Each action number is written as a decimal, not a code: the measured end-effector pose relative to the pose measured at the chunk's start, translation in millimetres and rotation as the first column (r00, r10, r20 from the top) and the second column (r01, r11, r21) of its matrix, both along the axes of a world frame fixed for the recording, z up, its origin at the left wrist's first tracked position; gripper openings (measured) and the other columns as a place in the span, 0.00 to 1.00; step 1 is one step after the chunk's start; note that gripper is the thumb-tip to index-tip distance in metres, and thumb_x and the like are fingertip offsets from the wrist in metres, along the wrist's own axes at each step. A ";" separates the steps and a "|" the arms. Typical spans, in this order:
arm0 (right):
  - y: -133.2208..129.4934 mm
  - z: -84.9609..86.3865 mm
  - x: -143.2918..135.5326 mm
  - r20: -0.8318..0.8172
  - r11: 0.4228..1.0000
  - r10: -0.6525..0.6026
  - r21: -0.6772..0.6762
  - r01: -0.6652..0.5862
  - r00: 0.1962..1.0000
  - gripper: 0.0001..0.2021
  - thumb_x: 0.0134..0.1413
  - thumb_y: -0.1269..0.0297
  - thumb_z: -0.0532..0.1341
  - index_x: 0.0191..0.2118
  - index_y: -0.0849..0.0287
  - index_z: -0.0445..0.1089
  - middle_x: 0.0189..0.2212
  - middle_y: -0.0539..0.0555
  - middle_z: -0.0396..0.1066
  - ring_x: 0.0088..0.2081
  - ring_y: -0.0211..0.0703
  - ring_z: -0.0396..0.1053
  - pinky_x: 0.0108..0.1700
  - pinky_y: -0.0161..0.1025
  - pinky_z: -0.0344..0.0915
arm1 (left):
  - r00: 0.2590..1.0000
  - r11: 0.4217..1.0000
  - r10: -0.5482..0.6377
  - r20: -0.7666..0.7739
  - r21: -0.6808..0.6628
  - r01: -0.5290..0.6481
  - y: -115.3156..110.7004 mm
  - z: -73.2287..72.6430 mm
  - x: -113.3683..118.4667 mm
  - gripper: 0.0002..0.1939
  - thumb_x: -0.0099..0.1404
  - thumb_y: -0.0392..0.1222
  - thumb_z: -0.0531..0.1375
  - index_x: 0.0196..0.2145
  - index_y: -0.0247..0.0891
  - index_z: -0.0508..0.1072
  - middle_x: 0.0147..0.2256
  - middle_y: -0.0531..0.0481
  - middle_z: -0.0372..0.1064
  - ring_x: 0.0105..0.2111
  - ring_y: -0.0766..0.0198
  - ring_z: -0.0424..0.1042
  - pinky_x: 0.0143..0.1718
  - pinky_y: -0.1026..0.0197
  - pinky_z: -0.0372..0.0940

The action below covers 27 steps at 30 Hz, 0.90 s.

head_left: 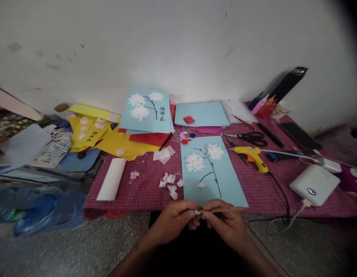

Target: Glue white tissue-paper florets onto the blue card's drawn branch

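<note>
Both hands meet at the near edge of a light blue sheet (pixel 192 188). Between thumb and fingers, my left hand (pixel 178 217) pinches a small scrap of white paper (pixel 197 212). My right hand (pixel 224 220) is closed around a thin wooden stick (pixel 234 209), whose left end touches or nearly touches the scrap; the fingers hide the contact. Two fluffy white paper flowers (pixel 195 162) and a dark branch (pixel 211 165) decorate the sheet, with a small white tuft (pixel 201 185) at a lower twig. Cut white paper pieces (pixel 170 179) lie left of it.
On the right are a yellow glue gun (pixel 250 154), black scissors (pixel 252 138), a white power bank (pixel 314 185) and cables. A white paper roll (pixel 112 179) lies left. Behind stand a finished flower picture (pixel 149 111) and paint bottles (pixel 266 105). Plastic jugs (pixel 40 209) sit lower left.
</note>
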State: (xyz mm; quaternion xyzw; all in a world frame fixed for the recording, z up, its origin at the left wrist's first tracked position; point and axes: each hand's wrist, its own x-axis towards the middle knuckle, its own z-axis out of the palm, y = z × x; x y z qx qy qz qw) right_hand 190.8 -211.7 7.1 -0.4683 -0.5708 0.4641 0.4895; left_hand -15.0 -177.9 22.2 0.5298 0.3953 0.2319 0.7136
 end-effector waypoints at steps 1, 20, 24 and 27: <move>-1.5 -1.5 -1.5 0.026 0.999 -0.037 0.021 0.037 0.999 0.05 0.61 0.65 0.65 0.33 0.56 0.78 0.25 0.51 0.74 0.23 0.38 0.71 0.25 0.33 0.68 | 1.000 1.000 -0.002 -0.023 0.029 0.003 -2.1 1.5 0.6 0.16 0.71 0.46 0.59 0.45 0.33 0.79 0.33 0.46 0.77 0.31 0.64 0.75 0.36 0.62 0.69; -13.1 -14.2 -31.0 -0.374 0.921 -0.250 -0.375 0.101 0.893 0.11 0.62 0.54 0.66 0.35 0.57 0.72 0.21 0.47 0.71 0.17 0.34 0.66 0.21 0.32 0.62 | 0.850 0.570 0.167 -0.499 0.753 0.330 -33.1 -15.3 3.5 0.17 0.74 0.31 0.50 0.57 0.36 0.68 0.49 0.39 0.77 0.48 0.53 0.77 0.50 0.53 0.72; -15.1 -17.2 -25.6 -0.429 0.944 -0.144 -0.329 -0.006 0.892 0.10 0.61 0.55 0.67 0.40 0.57 0.73 0.23 0.48 0.74 0.18 0.35 0.68 0.23 0.33 0.63 | 0.868 0.660 0.099 -0.486 0.685 0.308 -27.7 -6.4 2.2 0.14 0.73 0.31 0.49 0.49 0.38 0.71 0.43 0.44 0.78 0.43 0.56 0.77 0.47 0.57 0.72; -14.3 -17.7 -22.5 -0.361 0.948 -0.133 -0.319 0.011 0.923 0.10 0.62 0.56 0.66 0.37 0.57 0.74 0.23 0.49 0.74 0.18 0.35 0.68 0.24 0.34 0.63 | 0.888 0.693 0.072 -0.455 0.663 0.283 -23.0 1.7 1.3 0.14 0.75 0.33 0.47 0.44 0.39 0.72 0.39 0.46 0.77 0.38 0.59 0.76 0.44 0.60 0.70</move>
